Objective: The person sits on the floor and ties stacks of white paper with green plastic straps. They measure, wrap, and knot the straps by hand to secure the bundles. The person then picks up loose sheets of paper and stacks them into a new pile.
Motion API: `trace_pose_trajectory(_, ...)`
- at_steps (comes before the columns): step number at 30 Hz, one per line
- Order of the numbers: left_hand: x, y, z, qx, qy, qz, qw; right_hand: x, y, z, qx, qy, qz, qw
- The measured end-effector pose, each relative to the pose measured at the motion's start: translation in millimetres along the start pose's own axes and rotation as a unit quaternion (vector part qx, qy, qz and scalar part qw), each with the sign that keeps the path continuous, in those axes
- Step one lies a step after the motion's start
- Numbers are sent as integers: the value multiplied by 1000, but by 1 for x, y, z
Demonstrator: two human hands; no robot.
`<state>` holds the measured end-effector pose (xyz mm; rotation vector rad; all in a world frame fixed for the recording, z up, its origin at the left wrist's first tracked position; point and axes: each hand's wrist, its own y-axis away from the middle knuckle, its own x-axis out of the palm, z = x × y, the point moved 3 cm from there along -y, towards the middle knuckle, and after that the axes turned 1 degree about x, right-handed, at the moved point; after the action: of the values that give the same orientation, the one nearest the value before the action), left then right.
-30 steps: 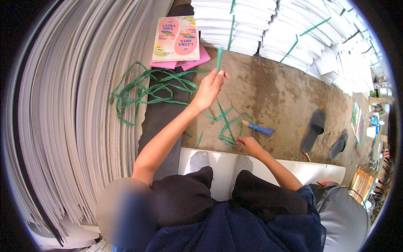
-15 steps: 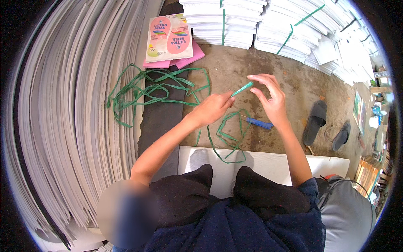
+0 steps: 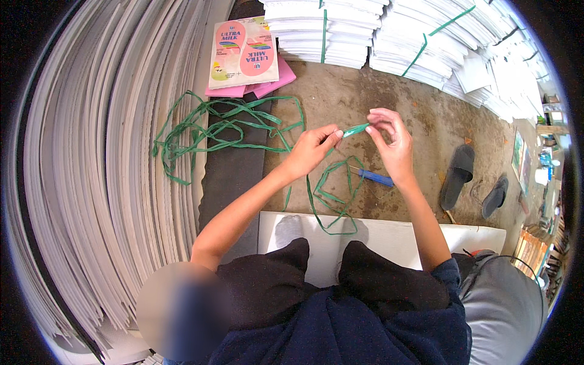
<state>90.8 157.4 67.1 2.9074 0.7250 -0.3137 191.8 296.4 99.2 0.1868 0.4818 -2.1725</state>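
Both hands are raised over the floor, with a short, shiny stretch of green plastic twine (image 3: 356, 129) between them. My left hand (image 3: 311, 149) is closed round the twine, thumb on top. The fingertips of my right hand (image 3: 393, 143) close on its other end, the fingers bent. From the left hand a strand drops into a loose loop on the floor. By that loop lies a blue-handled tool (image 3: 376, 177) with a thin metal shaft, like a screwdriver. A larger tangle of green twine (image 3: 234, 125) lies at the left, partly over the dark strip (image 3: 234, 188).
Tall sheet stacks (image 3: 115, 152) fill the left side. White paper bundles (image 3: 331, 30) tied with green twine stand at the back. A printed carton sheet (image 3: 243, 55) lies on pink sheets. Dark sandals (image 3: 457, 176) are at the right, near someone's grey-clad leg (image 3: 505, 310).
My right fingers, apart from the twine's tip before, now close on it. The left hand has shifted slightly right, and the twine between the hands lies flatter.
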Motion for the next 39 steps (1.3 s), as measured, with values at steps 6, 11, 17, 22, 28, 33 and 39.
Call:
trace_pose_trajectory(6, 1, -3, 7, -119, 200, 90, 968, -2, 0, 9, -98, 64, 44, 992)
trace_pose_trajectory(11, 4, -1, 3, -164, 271, 140, 938, 0, 5, 2, -66, 17, 41, 997)
trace_pose_trajectory(17, 5, 5, 12, -203, 448, 198, 848, 4, -1, 20, -167, 78, 21, 983)
trace_pose_trajectory(22, 10, 5, 11, -229, 524, 226, 789, 2, 3, 6, -160, 30, 59, 985)
trace_pose_trajectory(28, 8, 1, 2, -178, 393, 62, 900, 4, 4, -5, -26, -8, -58, 998)
trace_pose_trajectory(33, 15, -3, -8, -48, 225, -70, 971, 18, 16, -13, 9, 50, -103, 993)
trace_pose_trajectory(39, 19, -4, -16, 107, -54, -221, 968, 34, 26, -1, -56, 90, -64, 992)
